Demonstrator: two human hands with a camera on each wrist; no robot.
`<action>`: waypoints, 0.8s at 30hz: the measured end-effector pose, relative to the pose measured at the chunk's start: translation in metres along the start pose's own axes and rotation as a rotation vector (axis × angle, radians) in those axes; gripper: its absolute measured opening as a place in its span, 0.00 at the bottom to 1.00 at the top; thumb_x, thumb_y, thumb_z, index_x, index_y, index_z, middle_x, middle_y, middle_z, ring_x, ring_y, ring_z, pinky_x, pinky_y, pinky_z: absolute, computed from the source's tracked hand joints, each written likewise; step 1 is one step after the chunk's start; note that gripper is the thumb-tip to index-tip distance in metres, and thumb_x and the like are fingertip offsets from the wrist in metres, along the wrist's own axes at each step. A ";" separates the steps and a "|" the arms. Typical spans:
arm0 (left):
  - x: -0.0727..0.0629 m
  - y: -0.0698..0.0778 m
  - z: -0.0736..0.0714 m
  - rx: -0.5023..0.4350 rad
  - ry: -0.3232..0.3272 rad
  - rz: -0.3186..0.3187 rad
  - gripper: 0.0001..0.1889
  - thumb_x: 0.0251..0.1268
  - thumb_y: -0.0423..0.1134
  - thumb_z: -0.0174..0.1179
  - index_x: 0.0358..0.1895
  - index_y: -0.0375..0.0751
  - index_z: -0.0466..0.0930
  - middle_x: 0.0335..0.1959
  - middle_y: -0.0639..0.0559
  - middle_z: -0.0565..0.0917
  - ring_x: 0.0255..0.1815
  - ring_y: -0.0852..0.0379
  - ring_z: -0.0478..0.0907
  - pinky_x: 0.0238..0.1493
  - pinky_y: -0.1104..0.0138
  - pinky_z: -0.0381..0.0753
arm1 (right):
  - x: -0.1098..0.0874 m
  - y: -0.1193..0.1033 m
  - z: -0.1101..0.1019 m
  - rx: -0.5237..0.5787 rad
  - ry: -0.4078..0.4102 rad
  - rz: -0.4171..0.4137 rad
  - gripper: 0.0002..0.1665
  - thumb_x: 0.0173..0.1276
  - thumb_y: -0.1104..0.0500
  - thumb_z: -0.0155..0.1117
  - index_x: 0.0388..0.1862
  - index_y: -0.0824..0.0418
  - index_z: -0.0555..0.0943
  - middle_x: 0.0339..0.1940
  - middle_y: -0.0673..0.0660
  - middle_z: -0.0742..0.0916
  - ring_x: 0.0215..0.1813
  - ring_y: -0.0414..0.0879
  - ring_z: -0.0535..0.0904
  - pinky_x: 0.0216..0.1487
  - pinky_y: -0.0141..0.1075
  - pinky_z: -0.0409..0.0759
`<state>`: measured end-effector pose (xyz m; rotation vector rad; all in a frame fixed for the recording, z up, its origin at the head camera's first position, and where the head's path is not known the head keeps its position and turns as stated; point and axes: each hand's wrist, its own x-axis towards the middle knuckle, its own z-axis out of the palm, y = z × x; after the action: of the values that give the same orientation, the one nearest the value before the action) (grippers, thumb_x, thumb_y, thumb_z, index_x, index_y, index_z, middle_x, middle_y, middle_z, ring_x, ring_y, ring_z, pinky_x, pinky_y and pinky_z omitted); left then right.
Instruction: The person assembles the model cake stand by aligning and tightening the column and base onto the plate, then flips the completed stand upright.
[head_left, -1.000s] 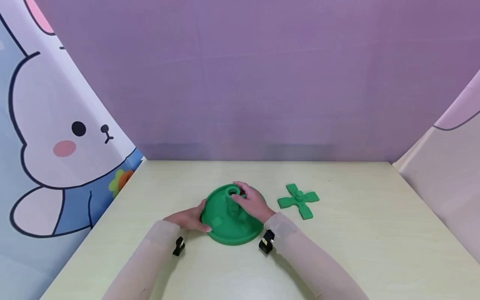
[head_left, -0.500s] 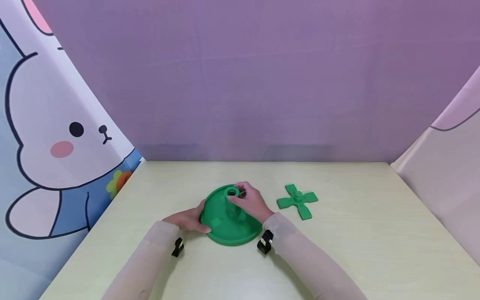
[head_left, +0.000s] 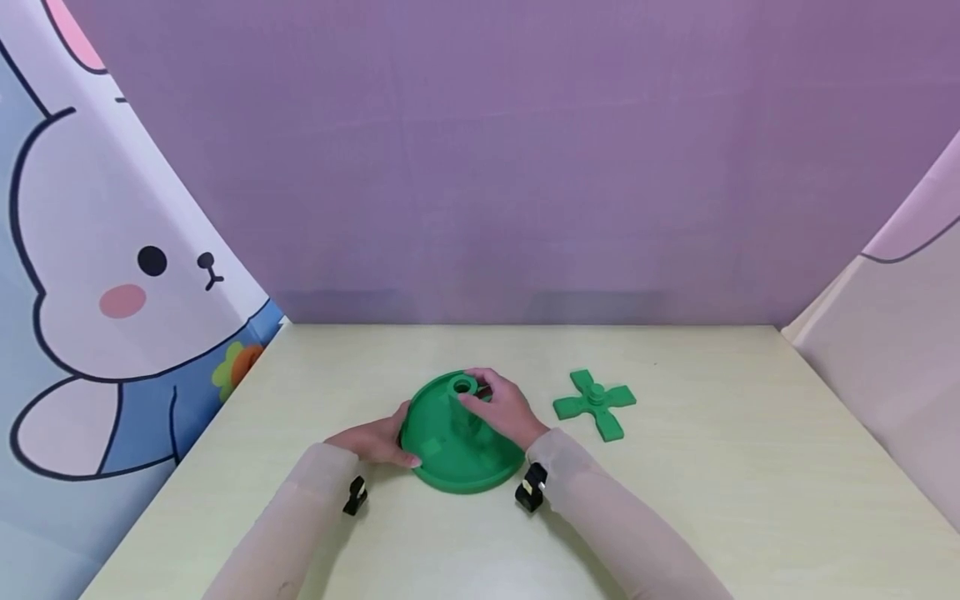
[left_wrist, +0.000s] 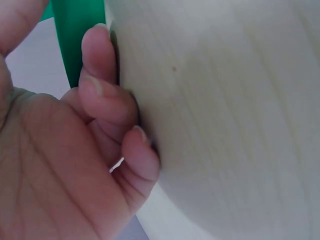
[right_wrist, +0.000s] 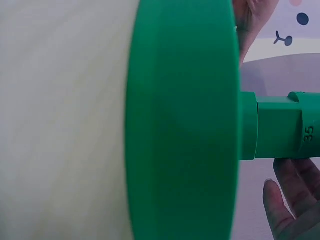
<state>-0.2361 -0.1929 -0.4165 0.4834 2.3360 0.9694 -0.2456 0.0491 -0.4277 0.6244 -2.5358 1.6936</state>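
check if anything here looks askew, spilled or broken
Nothing stands out. The green post, held by the right hand, stands straight on the round green base, and the green cross-shaped piece lies flat on the table. No visible spill or damage, though part of the base is hidden.

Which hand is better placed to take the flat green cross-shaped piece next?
Probably the right hand, once off the hollow green post: it's nearer the cross-shaped piece than the left hand is.

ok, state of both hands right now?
Left hand: holding the round green base by its edge.
Right hand: gripping the upright green post.
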 end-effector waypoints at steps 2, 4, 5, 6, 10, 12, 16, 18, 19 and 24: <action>0.000 0.001 0.000 0.008 0.001 -0.005 0.56 0.58 0.41 0.69 0.73 0.29 0.30 0.72 0.28 0.48 0.72 0.34 0.48 0.68 0.44 0.52 | 0.000 0.000 0.000 -0.001 0.014 0.009 0.25 0.68 0.53 0.63 0.60 0.63 0.74 0.47 0.56 0.82 0.46 0.50 0.78 0.45 0.40 0.78; 0.000 0.001 0.000 0.014 0.003 -0.011 0.57 0.58 0.41 0.69 0.74 0.29 0.30 0.72 0.29 0.48 0.72 0.34 0.48 0.68 0.44 0.52 | 0.000 -0.001 0.000 -0.002 0.026 0.024 0.25 0.67 0.53 0.65 0.58 0.63 0.73 0.46 0.56 0.81 0.46 0.50 0.77 0.46 0.40 0.78; 0.000 0.002 0.000 0.016 0.001 -0.011 0.57 0.58 0.41 0.69 0.73 0.29 0.30 0.72 0.28 0.48 0.72 0.33 0.48 0.68 0.43 0.52 | 0.000 -0.002 0.000 -0.009 0.031 0.026 0.25 0.67 0.52 0.65 0.57 0.64 0.73 0.46 0.56 0.81 0.47 0.51 0.77 0.46 0.41 0.78; 0.000 0.002 0.000 0.016 0.000 -0.012 0.57 0.58 0.42 0.69 0.73 0.29 0.30 0.72 0.28 0.48 0.72 0.33 0.48 0.68 0.43 0.52 | -0.001 -0.002 0.000 -0.019 0.033 0.025 0.25 0.67 0.51 0.65 0.57 0.64 0.73 0.46 0.56 0.81 0.47 0.51 0.77 0.47 0.42 0.78; 0.000 0.000 -0.001 0.013 -0.009 -0.005 0.57 0.58 0.42 0.69 0.73 0.29 0.29 0.72 0.28 0.48 0.72 0.33 0.48 0.68 0.43 0.53 | -0.003 -0.005 0.001 -0.007 0.016 -0.028 0.29 0.70 0.53 0.60 0.64 0.66 0.69 0.53 0.61 0.80 0.55 0.54 0.75 0.54 0.49 0.75; 0.000 -0.001 -0.002 0.010 -0.013 -0.003 0.58 0.58 0.43 0.69 0.73 0.28 0.28 0.72 0.28 0.47 0.72 0.33 0.47 0.68 0.44 0.52 | -0.003 -0.005 0.001 0.004 0.006 -0.066 0.29 0.72 0.55 0.58 0.67 0.67 0.67 0.58 0.63 0.78 0.59 0.56 0.74 0.58 0.52 0.72; 0.000 -0.002 -0.003 0.000 -0.020 0.005 0.58 0.58 0.43 0.69 0.73 0.28 0.28 0.73 0.28 0.46 0.72 0.33 0.46 0.69 0.44 0.51 | -0.003 -0.007 0.001 -0.008 0.004 -0.087 0.26 0.72 0.58 0.57 0.66 0.67 0.70 0.58 0.62 0.79 0.59 0.55 0.74 0.58 0.53 0.71; 0.000 -0.002 -0.003 -0.004 -0.022 0.003 0.58 0.58 0.43 0.69 0.73 0.28 0.28 0.73 0.28 0.46 0.72 0.33 0.46 0.69 0.44 0.51 | -0.002 -0.007 0.001 -0.028 0.003 -0.075 0.26 0.72 0.57 0.58 0.65 0.67 0.71 0.54 0.61 0.81 0.55 0.54 0.76 0.56 0.51 0.73; 0.001 -0.003 -0.003 -0.006 -0.022 0.002 0.58 0.58 0.43 0.69 0.73 0.28 0.28 0.73 0.28 0.46 0.72 0.33 0.46 0.68 0.43 0.51 | -0.002 -0.008 0.001 -0.038 0.002 -0.065 0.26 0.72 0.56 0.58 0.64 0.66 0.72 0.53 0.59 0.81 0.54 0.53 0.76 0.55 0.49 0.74; 0.002 -0.004 -0.003 -0.003 -0.019 -0.008 0.58 0.58 0.43 0.69 0.73 0.30 0.28 0.73 0.29 0.47 0.72 0.34 0.47 0.68 0.44 0.51 | 0.000 -0.010 -0.001 -0.075 -0.001 -0.014 0.26 0.69 0.52 0.62 0.60 0.64 0.73 0.48 0.56 0.82 0.50 0.50 0.77 0.50 0.43 0.76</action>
<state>-0.2395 -0.1966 -0.4186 0.4804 2.3173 0.9599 -0.2420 0.0465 -0.4189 0.6365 -2.5756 1.5859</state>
